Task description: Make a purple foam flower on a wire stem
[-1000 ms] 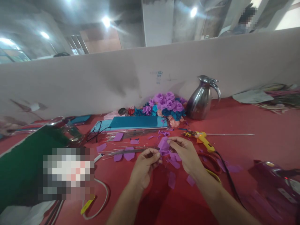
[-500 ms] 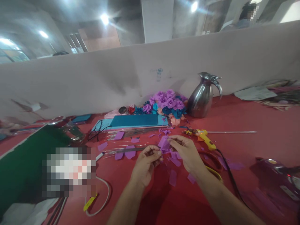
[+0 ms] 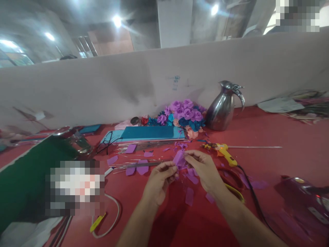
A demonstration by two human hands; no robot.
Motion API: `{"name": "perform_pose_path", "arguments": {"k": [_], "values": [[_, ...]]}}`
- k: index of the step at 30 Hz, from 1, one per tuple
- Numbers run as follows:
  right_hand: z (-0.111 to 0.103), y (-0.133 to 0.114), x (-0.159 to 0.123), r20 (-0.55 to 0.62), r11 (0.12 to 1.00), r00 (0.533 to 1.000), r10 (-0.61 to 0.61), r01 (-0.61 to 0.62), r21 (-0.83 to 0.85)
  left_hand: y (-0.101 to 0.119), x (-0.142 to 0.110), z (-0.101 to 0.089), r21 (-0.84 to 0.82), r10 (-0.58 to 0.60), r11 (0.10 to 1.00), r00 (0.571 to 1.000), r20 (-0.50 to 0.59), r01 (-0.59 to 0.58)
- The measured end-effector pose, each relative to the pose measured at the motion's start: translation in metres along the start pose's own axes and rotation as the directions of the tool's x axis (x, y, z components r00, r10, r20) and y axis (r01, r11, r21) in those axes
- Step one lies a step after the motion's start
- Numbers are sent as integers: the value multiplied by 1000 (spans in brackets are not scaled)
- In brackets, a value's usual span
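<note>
Between my hands is a purple paper petal (image 3: pixel 179 157), held up over the red table (image 3: pixel 174 226). My left hand (image 3: pixel 161 178) is closed, thumb and fingers pinching the petal's lower left edge. My right hand (image 3: pixel 202 168) pinches its right edge. Loose purple paper pieces (image 3: pixel 189 195) lie below and around my hands. Left of my left hand, thin wires (image 3: pixel 151 164) lie on the table across more cut petals (image 3: pixel 142 167). Red- and yellow-handled scissors (image 3: pixel 235 192) are partly hidden behind my right forearm.
A yellow glue gun (image 3: pixel 226 154) with a glue stick and black cord lies to the right. Behind stand purple paper roses (image 3: pixel 185 111), a steel jug (image 3: pixel 221 108) and blue paper sheets (image 3: pixel 149 132). Glasses (image 3: pixel 109 140) and a green board (image 3: pixel 33 171) are at left, a maroon device (image 3: pixel 305 195) at right.
Both hands stay almost in place, still pinching the purple petal. The petal's angle has shifted slightly between the fingers. The camera view has moved a little.
</note>
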State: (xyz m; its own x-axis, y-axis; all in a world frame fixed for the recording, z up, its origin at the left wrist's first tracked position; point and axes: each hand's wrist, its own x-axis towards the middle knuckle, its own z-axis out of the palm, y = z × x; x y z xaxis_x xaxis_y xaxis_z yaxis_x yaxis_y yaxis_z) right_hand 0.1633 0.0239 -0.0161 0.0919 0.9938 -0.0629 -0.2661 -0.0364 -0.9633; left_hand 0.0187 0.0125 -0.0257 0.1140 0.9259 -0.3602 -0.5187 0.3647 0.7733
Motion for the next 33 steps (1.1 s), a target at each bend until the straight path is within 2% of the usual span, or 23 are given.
{"name": "perform_pose_path", "arguments": {"k": [16, 23, 28, 33], "values": [[1, -1, -2, 16, 1000, 1000, -13, 13, -1, -1, 2, -2, 19, 8, 1000, 1000, 15, -8], [1, -4, -4, 56, 999, 998, -36, 37, -12, 0, 1, -2, 7, 9, 1000, 1000, 21, -9], [2, -8, -5, 134, 999, 991, 10, -5, -34, -1, 1, -2, 0, -1, 1000, 1000, 18, 1], [2, -8, -5, 168, 1000, 986, 2, 0, -12, -2, 1, -3, 21, 3, 1000, 999, 39, -4]]}}
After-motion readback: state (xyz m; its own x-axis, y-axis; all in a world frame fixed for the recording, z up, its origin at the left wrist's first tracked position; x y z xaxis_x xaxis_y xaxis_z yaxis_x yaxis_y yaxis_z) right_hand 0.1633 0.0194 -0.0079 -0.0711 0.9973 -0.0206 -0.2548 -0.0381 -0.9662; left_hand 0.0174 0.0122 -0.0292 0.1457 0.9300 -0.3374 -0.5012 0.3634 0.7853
